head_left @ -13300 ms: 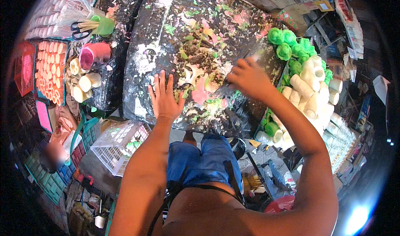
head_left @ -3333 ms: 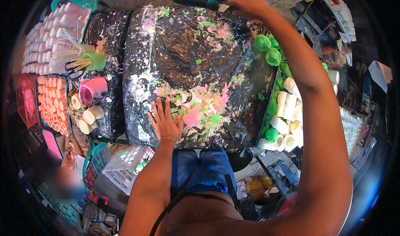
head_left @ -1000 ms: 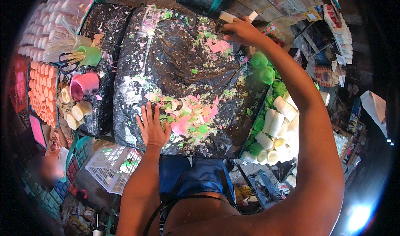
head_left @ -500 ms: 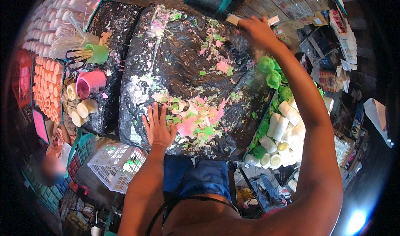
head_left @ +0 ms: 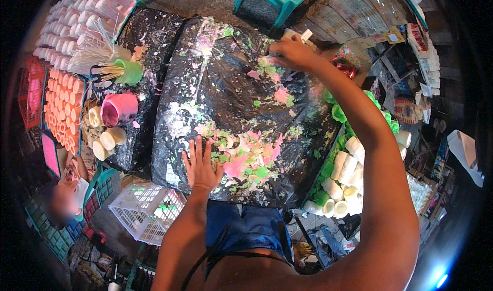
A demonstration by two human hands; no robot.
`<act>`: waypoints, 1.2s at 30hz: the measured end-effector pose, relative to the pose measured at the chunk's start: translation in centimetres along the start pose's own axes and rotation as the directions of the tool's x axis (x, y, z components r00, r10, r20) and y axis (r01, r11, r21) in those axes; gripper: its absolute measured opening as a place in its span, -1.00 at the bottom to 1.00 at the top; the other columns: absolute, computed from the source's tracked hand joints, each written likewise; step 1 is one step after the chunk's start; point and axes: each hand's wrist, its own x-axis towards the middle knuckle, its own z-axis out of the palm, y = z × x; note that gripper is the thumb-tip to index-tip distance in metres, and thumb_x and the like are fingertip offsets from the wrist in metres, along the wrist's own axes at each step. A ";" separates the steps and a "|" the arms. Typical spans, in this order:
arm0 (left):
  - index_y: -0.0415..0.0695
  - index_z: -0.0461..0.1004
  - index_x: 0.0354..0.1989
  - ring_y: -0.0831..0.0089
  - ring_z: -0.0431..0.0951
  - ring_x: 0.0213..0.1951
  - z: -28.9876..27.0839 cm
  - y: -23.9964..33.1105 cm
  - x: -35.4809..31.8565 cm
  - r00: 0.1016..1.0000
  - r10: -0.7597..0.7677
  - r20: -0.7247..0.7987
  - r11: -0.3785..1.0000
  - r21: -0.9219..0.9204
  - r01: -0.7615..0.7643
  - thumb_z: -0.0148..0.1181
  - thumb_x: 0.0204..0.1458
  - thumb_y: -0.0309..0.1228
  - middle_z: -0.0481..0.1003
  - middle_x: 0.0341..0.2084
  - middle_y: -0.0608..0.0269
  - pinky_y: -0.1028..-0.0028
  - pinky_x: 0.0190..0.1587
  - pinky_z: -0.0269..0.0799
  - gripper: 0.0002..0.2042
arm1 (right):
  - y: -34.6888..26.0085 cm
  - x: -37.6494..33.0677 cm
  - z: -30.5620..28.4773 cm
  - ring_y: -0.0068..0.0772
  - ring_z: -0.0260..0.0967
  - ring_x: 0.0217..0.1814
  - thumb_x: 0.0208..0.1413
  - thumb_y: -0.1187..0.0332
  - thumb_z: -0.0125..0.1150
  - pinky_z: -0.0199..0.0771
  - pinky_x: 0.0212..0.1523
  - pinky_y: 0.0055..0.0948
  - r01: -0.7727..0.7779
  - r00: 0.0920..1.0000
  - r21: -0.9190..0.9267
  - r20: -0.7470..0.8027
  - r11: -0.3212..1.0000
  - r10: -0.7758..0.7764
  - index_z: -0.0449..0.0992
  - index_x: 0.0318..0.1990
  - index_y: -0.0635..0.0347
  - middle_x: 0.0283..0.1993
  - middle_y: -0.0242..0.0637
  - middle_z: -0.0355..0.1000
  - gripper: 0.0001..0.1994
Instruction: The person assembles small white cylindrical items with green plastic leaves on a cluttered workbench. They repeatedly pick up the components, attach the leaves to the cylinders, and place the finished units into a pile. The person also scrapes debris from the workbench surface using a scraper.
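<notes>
My left hand (head_left: 202, 165) lies flat with fingers spread on the black plastic-covered table (head_left: 215, 75), near its front edge. Beside its fingertips is a heap of pink, green and cream scraps (head_left: 246, 160). At the far right of the table my right hand (head_left: 291, 52) is closed round a pale bar-shaped thing (head_left: 306, 35), which looks like a hand brush; its underside is hidden. Smaller pink and green scraps (head_left: 281, 95) are scattered just nearer than that hand.
On the left stand a pink pot (head_left: 119, 110), a green cup of sticks (head_left: 128, 71) and orange cylinders (head_left: 64, 103). White cylinders (head_left: 349, 168) and green ruffled pieces (head_left: 338, 112) fill the right side. A white crate (head_left: 146, 214) stands below; a teal stool (head_left: 280, 3) is beyond.
My right hand has swung left and a little nearer, over the table's far right corner, with the brush-like thing. My left hand stays flat by the scrap heap. The view has shifted slightly.
</notes>
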 end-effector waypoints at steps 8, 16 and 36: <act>-0.16 0.17 0.52 -0.07 -0.22 0.62 0.2 -0.4 -0.4 1.000 -0.005 -0.017 0.999 -0.032 0.004 0.15 0.07 -0.13 -0.10 0.61 -0.02 -0.24 0.55 -0.41 -0.20 | -8.4 -2.6 -8.3 -0.26 0.37 0.10 0.18 0.17 0.31 0.28 0.18 -0.10 0.191 0.967 -0.287 -0.111 0.939 -0.231 0.54 -0.13 -0.09 -0.16 -0.43 0.49 -0.83; -0.16 0.19 0.51 -0.08 -0.23 0.62 0.2 -0.5 -0.2 1.000 0.015 -0.019 0.998 -0.058 -0.016 0.16 0.10 -0.11 -0.11 0.62 -0.03 -0.25 0.55 -0.43 -0.22 | -2.3 5.5 -7.7 -0.14 0.51 0.07 0.27 0.04 0.27 0.27 0.15 0.00 -0.187 0.963 -0.251 -0.239 0.950 0.127 0.57 -0.11 -0.06 -0.23 -0.29 0.60 -0.76; -0.06 0.18 0.55 0.02 -0.22 0.63 0.3 -0.9 -0.6 1.000 0.010 -0.022 0.998 -0.063 -0.011 0.09 0.17 -0.04 -0.14 0.64 0.09 -0.27 0.54 -0.28 -0.24 | -5.6 12.0 -3.9 -0.23 0.39 0.05 0.26 0.08 0.30 0.21 0.11 -0.05 0.142 0.968 -0.163 -0.181 0.976 -0.171 0.54 -0.14 -0.09 -0.21 -0.39 0.54 -0.81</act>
